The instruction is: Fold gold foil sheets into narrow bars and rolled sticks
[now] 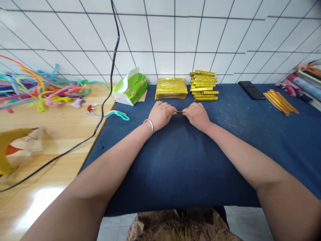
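Near the middle of the dark blue cloth [173, 167], my left hand [162, 115] and my right hand [197, 115] face each other, fingers closed. Between them shows a short stretch of a thin gold paper roll [180, 112], one end in each hand; most of it is hidden under the fingers. Just beyond my left hand lies a flat stack of gold foil paper [171, 88]. Behind my right hand is a pile of rolled gold foil tubes [203, 85]. A silver bangle [151, 126] circles my left wrist.
A green tissue box [131, 88] stands back left. Colourful pipe cleaners [42, 87] and a yellow glue gun [12, 147] lie on the wooden table, crossed by a black cable [99, 125]. To the right are a phone [250, 90] and flat gold strips [281, 101]. A tiled wall closes the back.
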The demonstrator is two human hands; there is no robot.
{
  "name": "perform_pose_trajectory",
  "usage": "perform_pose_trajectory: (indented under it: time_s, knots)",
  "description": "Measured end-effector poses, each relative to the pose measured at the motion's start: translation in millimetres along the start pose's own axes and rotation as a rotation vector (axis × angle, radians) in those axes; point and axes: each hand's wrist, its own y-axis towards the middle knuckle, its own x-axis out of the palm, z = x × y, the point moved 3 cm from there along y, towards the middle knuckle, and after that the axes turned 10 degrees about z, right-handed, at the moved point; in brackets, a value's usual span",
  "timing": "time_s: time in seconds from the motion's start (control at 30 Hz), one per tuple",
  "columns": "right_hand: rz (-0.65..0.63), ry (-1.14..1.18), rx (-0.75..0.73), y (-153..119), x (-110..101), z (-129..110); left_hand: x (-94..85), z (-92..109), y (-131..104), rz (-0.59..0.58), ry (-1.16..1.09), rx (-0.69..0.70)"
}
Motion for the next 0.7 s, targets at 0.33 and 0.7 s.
perform_pose_trajectory:
  time_s: [0.33, 0.7]
  knots:
    - [-0.070, 0.046, 0.129, 0, 3, 10, 4.7, -19, -4, -0.074, 0.008, -0.172]
    - [-0.058, 0.124, 0.230, -2, 3, 13, 1.1, -21, -3, -0.101, 0.018, -0.246]
